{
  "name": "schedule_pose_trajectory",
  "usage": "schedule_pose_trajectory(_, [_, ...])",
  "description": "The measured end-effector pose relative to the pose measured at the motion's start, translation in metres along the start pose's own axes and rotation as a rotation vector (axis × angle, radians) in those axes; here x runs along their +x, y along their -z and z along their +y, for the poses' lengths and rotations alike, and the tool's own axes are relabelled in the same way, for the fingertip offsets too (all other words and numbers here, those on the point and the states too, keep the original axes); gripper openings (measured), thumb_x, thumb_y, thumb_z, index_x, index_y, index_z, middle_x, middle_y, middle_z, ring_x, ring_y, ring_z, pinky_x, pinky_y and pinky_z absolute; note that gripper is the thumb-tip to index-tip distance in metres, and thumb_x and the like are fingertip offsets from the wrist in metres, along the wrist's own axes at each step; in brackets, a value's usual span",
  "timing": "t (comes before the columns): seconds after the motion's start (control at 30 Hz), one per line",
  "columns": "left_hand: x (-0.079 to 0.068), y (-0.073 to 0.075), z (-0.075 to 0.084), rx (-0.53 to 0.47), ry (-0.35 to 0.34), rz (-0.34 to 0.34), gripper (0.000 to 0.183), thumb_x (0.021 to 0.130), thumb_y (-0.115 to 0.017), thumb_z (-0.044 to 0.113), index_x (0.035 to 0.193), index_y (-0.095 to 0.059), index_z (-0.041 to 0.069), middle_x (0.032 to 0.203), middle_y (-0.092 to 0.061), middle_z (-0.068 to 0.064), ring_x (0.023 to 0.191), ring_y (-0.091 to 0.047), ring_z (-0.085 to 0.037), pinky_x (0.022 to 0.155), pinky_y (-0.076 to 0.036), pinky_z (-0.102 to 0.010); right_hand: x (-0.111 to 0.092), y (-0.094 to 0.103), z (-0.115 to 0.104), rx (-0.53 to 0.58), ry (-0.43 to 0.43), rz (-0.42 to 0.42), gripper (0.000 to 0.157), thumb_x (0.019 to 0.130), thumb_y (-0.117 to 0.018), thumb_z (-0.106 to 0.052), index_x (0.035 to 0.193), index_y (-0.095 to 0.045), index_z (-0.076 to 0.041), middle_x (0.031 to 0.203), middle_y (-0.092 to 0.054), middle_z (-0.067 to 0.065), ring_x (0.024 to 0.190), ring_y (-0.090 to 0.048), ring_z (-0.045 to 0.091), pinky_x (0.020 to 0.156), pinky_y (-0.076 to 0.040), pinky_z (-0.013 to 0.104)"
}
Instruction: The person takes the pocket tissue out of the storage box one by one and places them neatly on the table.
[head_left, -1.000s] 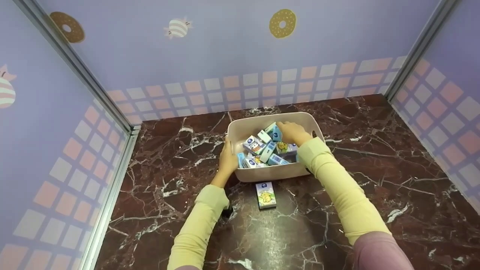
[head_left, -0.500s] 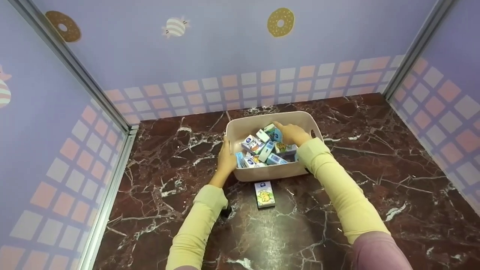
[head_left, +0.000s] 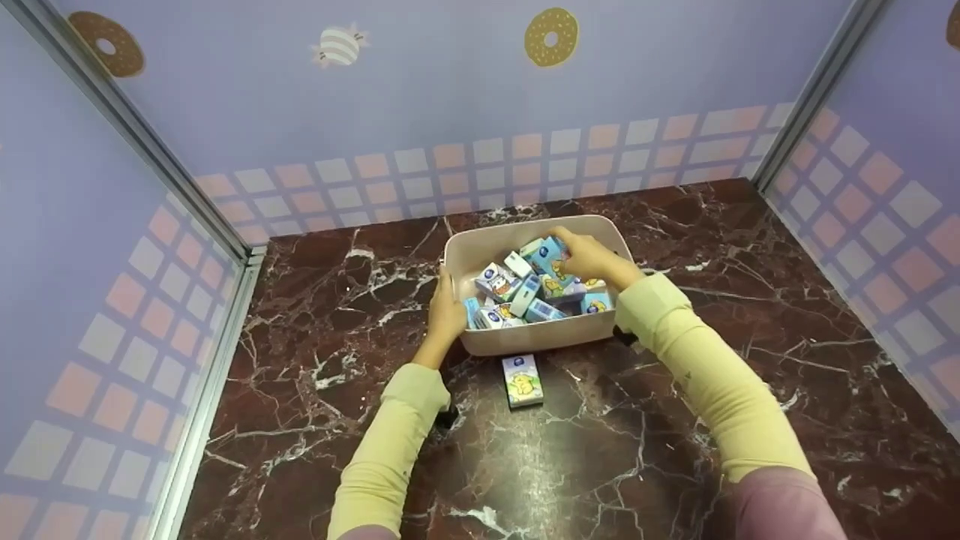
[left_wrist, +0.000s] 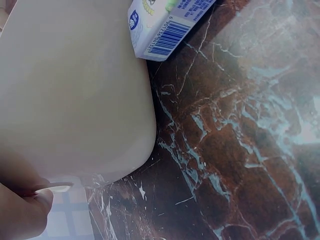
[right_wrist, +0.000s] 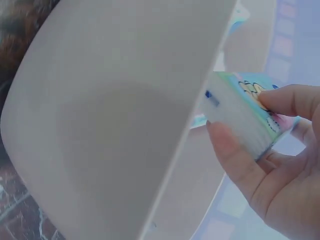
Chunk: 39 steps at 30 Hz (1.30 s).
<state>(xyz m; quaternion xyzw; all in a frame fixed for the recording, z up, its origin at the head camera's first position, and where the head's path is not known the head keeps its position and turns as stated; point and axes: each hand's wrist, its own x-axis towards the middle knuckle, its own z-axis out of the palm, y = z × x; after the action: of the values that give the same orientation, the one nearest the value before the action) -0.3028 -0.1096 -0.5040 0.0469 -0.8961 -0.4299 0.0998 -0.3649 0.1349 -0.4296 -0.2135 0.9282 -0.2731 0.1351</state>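
Note:
A beige plastic bin [head_left: 536, 339] stands on the marble surface with several small tissue packs [head_left: 499, 282] jumbled inside. My left hand [head_left: 445, 311] grips the bin's left side; in the left wrist view its finger [left_wrist: 37, 207] hooks in at the handle slot. Over the right part of the bin, my right hand [head_left: 596, 257] pinches a blue tissue pack [head_left: 553, 251]. The right wrist view has thumb and fingers on that tissue pack [right_wrist: 245, 112], just above the rim, its lower end partly hidden by the bin wall. One purple-and-white tissue pack [head_left: 523, 381] lies outside, before the bin's front.
Purple panels [head_left: 435, 90] with printed donuts and sweets enclose the dark red marble surface [head_left: 337, 330] at the back and both sides. A metal rail [head_left: 206, 397] runs along the left edge.
My right hand has lifted slightly, bringing the blue tissue pack up with it. The left hand keeps its hold on the bin. The whole view has shifted a little.

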Motion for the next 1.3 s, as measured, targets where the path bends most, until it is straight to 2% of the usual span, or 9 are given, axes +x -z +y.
schedule_pose_trajectory(0.07, [0.000,0.000,0.000,-0.005,0.001,-0.003,0.070,0.071,-0.039,-0.011,0.139,-0.020,-0.004,0.140,-0.031,-0.020,0.128,-0.032,-0.031,0.106,-0.026,-0.036,-0.006,0.000,-0.001,0.078,-0.007,0.008,0.061,0.078,-0.052,-0.003,0.132,-0.032,-0.023,0.073,-0.051,0.011,0.048,-0.048,0.015,0.042,-0.043,0.024])
schedule_pose_trajectory(0.17, [0.000,0.000,0.000,-0.001,0.008,-0.012,0.071,0.072,-0.039,-0.011,0.139,-0.019,-0.003,0.140,-0.030,-0.019,0.128,-0.031,-0.030,0.106,-0.026,-0.035,-0.017,-0.001,-0.003,0.167,0.008,0.020,0.056,0.082,-0.054,-0.008,0.132,-0.032,-0.024,0.099,-0.056,0.018,0.059,-0.058,0.019,0.043,-0.047,0.027])
schedule_pose_trajectory(0.27, [0.001,0.000,0.000,-0.006,0.018,-0.022,0.072,0.072,-0.039,-0.010,0.140,-0.016,-0.002,0.141,-0.029,-0.019,0.129,-0.030,-0.029,0.107,-0.024,-0.035,-0.028,-0.003,-0.006,0.270,0.030,0.027,0.055,0.084,-0.056,-0.013,0.132,-0.031,-0.025,0.128,-0.042,0.019,0.071,-0.062,0.023,0.047,-0.050,0.031])
schedule_pose_trajectory(0.37, [0.002,0.000,0.001,-0.019,0.022,-0.025,0.074,0.072,-0.040,-0.011,0.140,-0.015,-0.001,0.141,-0.028,-0.019,0.130,-0.028,-0.030,0.107,-0.023,-0.035,-0.039,-0.004,-0.010,0.363,0.060,0.012,0.054,0.085,-0.055,-0.015,0.132,-0.029,-0.023,0.135,-0.033,0.019,0.073,-0.062,0.024,0.051,-0.052,0.035])
schedule_pose_trajectory(0.57, [0.003,0.001,0.001,-0.016,0.015,-0.028,0.075,0.071,-0.040,-0.012,0.141,-0.015,0.000,0.141,-0.029,-0.019,0.129,-0.030,-0.030,0.107,-0.023,-0.035,-0.064,-0.006,-0.022,0.511,0.095,-0.027,0.055,0.086,-0.055,-0.013,0.132,-0.026,-0.015,0.118,-0.041,0.024,0.078,-0.059,0.026,0.057,-0.052,0.046])
schedule_pose_trajectory(0.8, [0.001,0.000,-0.001,-0.005,0.029,-0.042,0.074,0.072,-0.039,-0.011,0.141,-0.014,-0.001,0.142,-0.027,-0.019,0.130,-0.028,-0.029,0.108,-0.022,-0.034,-0.088,-0.025,-0.018,0.701,0.098,-0.086,0.055,0.083,-0.056,-0.009,0.129,-0.027,-0.013,0.113,-0.040,0.024,0.080,-0.058,0.024,0.058,-0.053,0.044])
schedule_pose_trajectory(0.93, [0.000,0.001,-0.001,-0.001,0.028,-0.040,0.073,0.073,-0.038,-0.010,0.140,-0.015,-0.001,0.142,-0.027,-0.019,0.130,-0.028,-0.029,0.108,-0.022,-0.034,-0.097,-0.035,-0.010,0.722,0.105,-0.179,0.055,0.082,-0.059,-0.012,0.127,-0.027,-0.013,0.111,-0.042,0.022,0.075,-0.060,0.022,0.059,-0.052,0.048])
schedule_pose_trajectory(1.13, [0.000,0.000,-0.002,-0.001,0.000,-0.021,0.070,0.074,-0.038,-0.010,0.139,-0.017,-0.003,0.140,-0.030,-0.021,0.128,-0.031,-0.030,0.106,-0.025,-0.035,-0.105,-0.054,0.009,0.762,0.110,-0.336,0.050,0.080,-0.058,-0.003,0.121,-0.030,-0.008,0.105,-0.046,0.017,0.077,-0.061,0.022,0.061,-0.052,0.048])
schedule_pose_trajectory(1.3, [0.000,0.000,-0.001,-0.007,0.001,-0.019,0.070,0.073,-0.038,-0.010,0.139,-0.016,-0.003,0.141,-0.029,-0.020,0.128,-0.031,-0.030,0.107,-0.025,-0.035,-0.107,-0.076,0.025,0.671,0.109,-0.350,0.052,0.076,-0.058,0.002,0.121,-0.032,-0.004,0.102,-0.047,0.014,0.078,-0.058,0.018,0.060,-0.052,0.043])
